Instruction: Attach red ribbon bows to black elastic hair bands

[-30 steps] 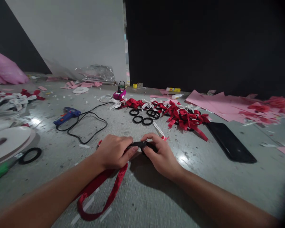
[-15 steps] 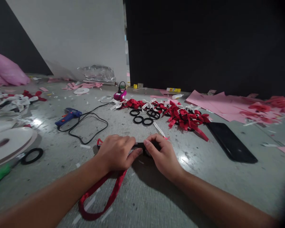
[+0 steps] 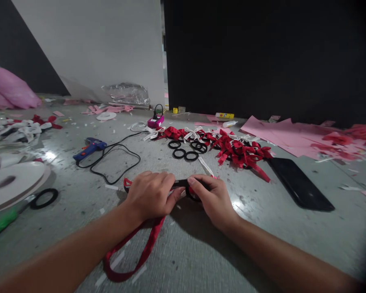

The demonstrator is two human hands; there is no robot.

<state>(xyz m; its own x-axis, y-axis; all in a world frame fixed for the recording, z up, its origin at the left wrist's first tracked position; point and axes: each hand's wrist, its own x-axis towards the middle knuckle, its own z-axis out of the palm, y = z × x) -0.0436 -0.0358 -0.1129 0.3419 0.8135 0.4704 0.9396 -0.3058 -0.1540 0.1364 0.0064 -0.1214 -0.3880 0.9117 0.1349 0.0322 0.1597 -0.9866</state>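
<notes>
At far left, a smooth green handle (image 3: 1, 226) is seen beside a flat, round white spool (image 3: 21, 181); a matte black ring (image 3: 44, 198) is placed just right of them. A blue plastic glue gun (image 3: 91, 149) is laid on the speckled grey surface (image 3: 88, 228), its thin black cord (image 3: 125, 165) looped to the right. Satiny red ribbon (image 3: 148, 250) is bent into a long loop from under the left hand (image 3: 152, 193) towards the viewer, slightly leftward. Between the hands a narrow black piece (image 3: 179, 183) is held, its long axis running roughly left to right; its ends are hidden, so where it points cannot be told. It is gripped by the curled left fingers and thumb, and pinched by the right hand (image 3: 212, 197). Beyond, glossy red bows (image 3: 238, 150) are heaped; the print on a yellow tube (image 3: 225, 115) cannot be read. At right, a black slab (image 3: 300, 183) is laid slantwise.
</notes>
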